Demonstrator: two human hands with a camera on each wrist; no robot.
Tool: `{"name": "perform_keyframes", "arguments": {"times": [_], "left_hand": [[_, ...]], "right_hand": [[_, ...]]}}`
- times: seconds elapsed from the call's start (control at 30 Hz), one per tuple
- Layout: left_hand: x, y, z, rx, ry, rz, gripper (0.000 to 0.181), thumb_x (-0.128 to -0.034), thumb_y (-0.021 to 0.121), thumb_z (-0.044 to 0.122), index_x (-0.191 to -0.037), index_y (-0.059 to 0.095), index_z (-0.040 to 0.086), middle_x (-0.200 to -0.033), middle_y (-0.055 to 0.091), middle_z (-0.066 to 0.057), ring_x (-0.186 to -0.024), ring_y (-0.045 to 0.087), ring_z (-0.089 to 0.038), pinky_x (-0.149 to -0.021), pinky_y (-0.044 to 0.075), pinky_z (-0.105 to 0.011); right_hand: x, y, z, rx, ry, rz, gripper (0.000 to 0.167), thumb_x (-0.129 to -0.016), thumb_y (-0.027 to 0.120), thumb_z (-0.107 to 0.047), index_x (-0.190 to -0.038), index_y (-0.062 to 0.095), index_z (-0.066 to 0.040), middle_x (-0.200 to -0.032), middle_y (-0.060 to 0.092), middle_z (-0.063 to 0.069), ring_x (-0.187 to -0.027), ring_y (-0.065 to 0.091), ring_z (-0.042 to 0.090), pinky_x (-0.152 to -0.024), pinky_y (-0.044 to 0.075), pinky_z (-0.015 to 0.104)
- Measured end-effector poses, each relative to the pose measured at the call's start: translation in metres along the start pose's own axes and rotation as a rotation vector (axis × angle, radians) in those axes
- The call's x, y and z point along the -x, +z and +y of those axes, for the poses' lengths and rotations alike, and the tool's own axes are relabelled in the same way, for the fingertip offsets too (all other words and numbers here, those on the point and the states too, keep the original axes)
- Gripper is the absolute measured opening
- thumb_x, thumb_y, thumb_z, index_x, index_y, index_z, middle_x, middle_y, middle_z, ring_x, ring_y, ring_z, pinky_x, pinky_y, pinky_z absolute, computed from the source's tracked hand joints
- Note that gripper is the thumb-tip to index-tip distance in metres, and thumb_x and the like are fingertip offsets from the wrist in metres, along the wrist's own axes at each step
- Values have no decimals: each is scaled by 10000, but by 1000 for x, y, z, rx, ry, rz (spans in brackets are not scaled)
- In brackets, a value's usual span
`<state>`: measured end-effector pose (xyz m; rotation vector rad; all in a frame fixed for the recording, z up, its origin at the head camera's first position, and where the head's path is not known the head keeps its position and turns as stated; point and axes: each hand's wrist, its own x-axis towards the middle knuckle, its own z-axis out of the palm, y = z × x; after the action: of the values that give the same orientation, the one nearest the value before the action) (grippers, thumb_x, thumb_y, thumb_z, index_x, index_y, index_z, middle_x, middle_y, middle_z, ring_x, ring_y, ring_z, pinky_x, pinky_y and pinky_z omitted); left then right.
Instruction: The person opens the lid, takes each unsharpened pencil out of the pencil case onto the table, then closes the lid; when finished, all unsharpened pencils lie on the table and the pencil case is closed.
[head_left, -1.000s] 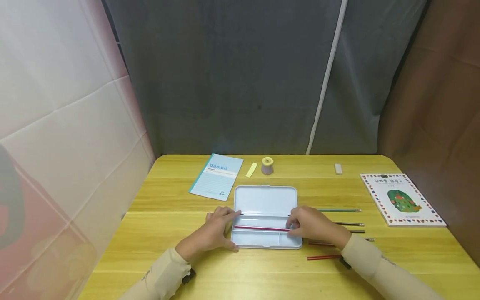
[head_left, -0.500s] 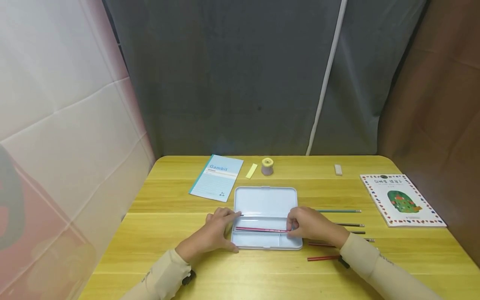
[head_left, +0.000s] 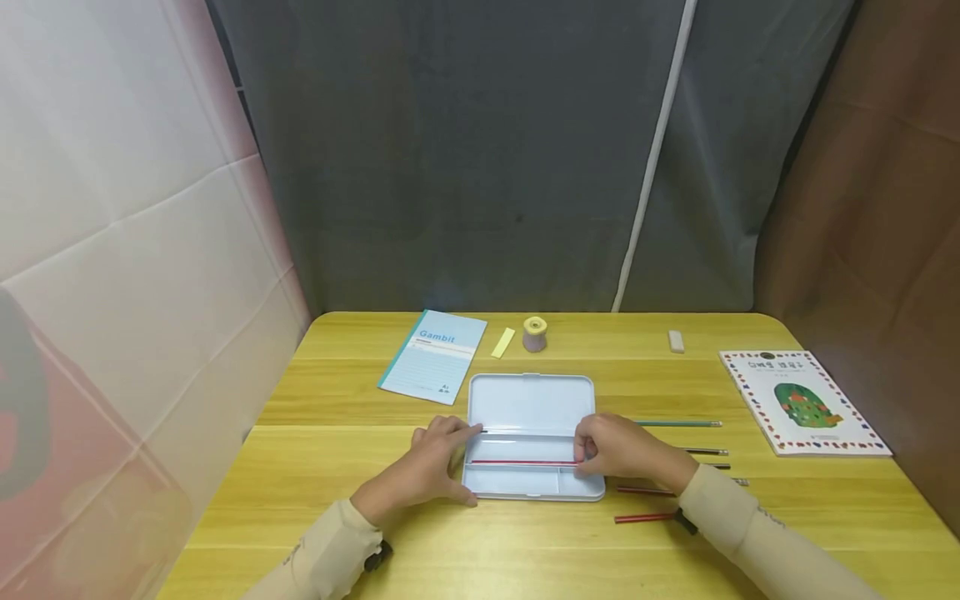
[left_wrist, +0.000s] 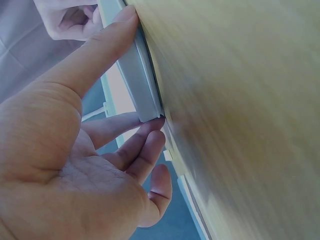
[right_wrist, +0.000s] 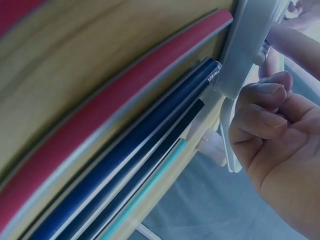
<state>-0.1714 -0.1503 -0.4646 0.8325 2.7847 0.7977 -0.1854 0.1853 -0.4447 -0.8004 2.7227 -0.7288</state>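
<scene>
An open white pencil case [head_left: 531,403] lies on the wooden table, its lid tipped back toward the far side. My left hand [head_left: 423,462] holds the case's left end, thumb at the near corner and fingers toward the hinge; the left wrist view shows the thumb [left_wrist: 95,57] along its wall. A red pencil [head_left: 521,462] lies lengthwise low in the case's tray, at the divider. My right hand [head_left: 626,450] pinches the pencil's right end between thumb and curled fingers. In the right wrist view the pencil's end [right_wrist: 261,55] shows beside the thumb.
Right of the case lie several pencils, among them a green one [head_left: 678,423] and a red one [head_left: 643,518]. Farther off are a blue notebook [head_left: 433,357], a yellow strip [head_left: 503,342], a yellow-topped spool-shaped object [head_left: 535,334], a white eraser [head_left: 677,341] and a picture book [head_left: 806,402].
The red pencil has lowered slightly toward the near side of the tray and now lies level along the divider. My right hand moved very little with it; the left hand stays put.
</scene>
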Motion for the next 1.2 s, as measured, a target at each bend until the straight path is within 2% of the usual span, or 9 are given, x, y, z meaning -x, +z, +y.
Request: {"name": "perform_keyframes", "arguments": {"times": [0.2,0.53,0.77,1.0,1.2], "left_hand": [[-1,0,0,6,-2,-2,1047,-637,1034,284,-1519,554,-14,-1391,618,-150,-1275,479,-297,-872,282,-360],[0,0,1,10,-2,-6,1042,-640,1033,274,-1516,554,-22,-1376,622,-146,-1255,481,-287,-881,285,-362],[-1,1,-1,1,-11,0,1041,-641,1034,295,-1518,560,-7,-1383,623,-130,-1264,480,-282,-879,285,-359],[-2,1,-2,-8,-4,4,1044,-637,1036,293,-1515,560,-15,-1375,624,-143,-1258,485,-291,-874,284,-363],[-2,1,-2,1,-5,-7,1041,-646,1033,292,-1518,556,-16,-1371,622,-147,-1252,485,-290,-882,284,-370]], "right_hand": [[4,2,4,-31,-39,45,223,-828,906,-134,-777,691,-169,-742,564,-72,-701,463,25,-631,426,211],[14,6,8,-5,-68,141,194,-871,879,-158,-806,702,-202,-759,567,-105,-702,462,4,-628,437,199],[23,-1,13,-62,-100,224,149,-889,868,-166,-832,734,-196,-707,476,-119,-637,416,-14,-588,381,199],[37,-6,23,-56,-142,311,141,-884,871,-162,-833,755,-224,-696,449,-153,-619,382,-52,-577,385,196],[61,-6,35,-68,-171,395,173,-843,896,-132,-826,770,-249,-679,445,-184,-617,371,-73,-564,395,203]]}}
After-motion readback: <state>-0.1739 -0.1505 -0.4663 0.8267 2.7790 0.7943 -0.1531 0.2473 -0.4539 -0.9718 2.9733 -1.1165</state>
